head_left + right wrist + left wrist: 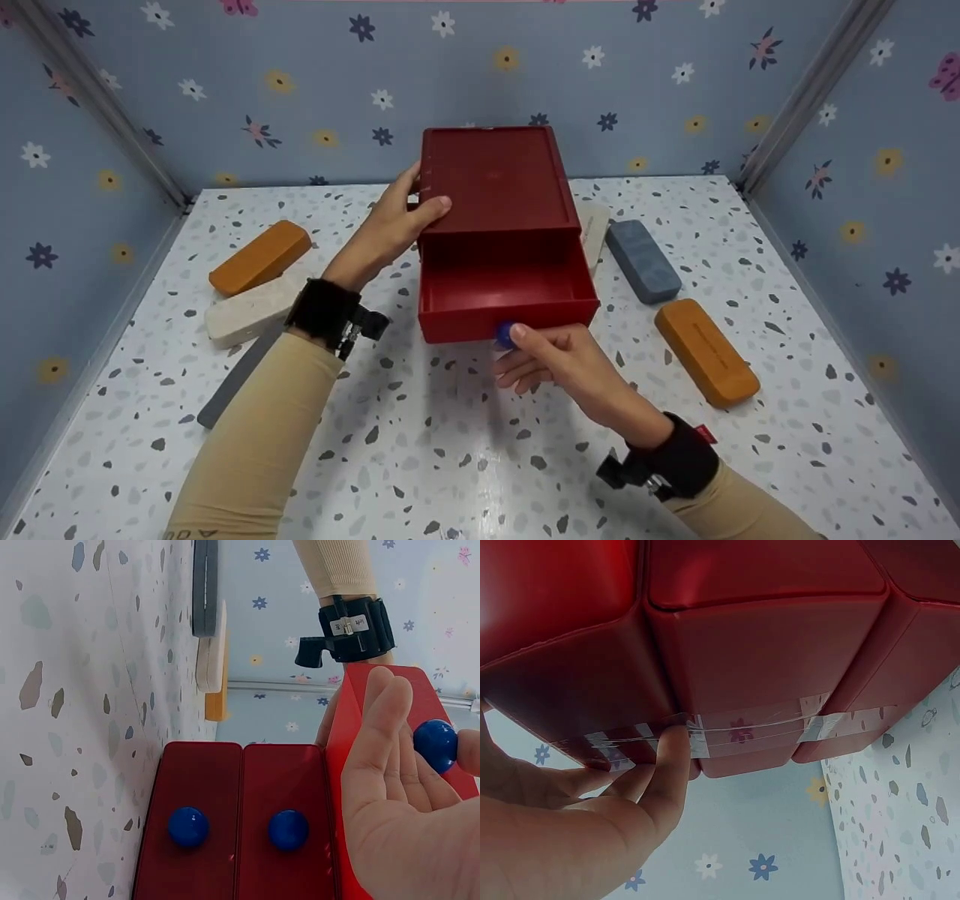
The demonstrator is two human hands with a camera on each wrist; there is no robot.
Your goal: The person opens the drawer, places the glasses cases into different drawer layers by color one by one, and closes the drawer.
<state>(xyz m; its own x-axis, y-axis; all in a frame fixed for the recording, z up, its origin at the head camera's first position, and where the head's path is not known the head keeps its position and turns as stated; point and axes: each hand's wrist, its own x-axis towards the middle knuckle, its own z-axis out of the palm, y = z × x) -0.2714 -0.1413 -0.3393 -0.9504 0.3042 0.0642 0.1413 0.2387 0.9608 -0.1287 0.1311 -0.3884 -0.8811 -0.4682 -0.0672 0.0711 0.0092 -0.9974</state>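
Observation:
A dark red drawer cabinet (495,176) stands mid-table. Its top drawer (457,324) is pulled partway out, and the bare red inside shows. My left hand (386,225) grips the cabinet's upper left edge, thumb on top. In the left wrist view its fingers (671,772) lie against the side wall, over clear tape (757,727). With thumb and fingers, my right hand (577,367) pinches the round blue knob (435,744) on the drawer's front. Below it, in the right wrist view, two lower drawers are closed, each with a blue knob (289,830).
Oblong rounded cases lie either side: orange (261,257), cream (251,309) and dark grey (236,382) on the left; blue-grey (643,261), orange (706,352) and a half-hidden cream one (596,225) on the right. Flowered walls (465,75) enclose the speckled table (450,465).

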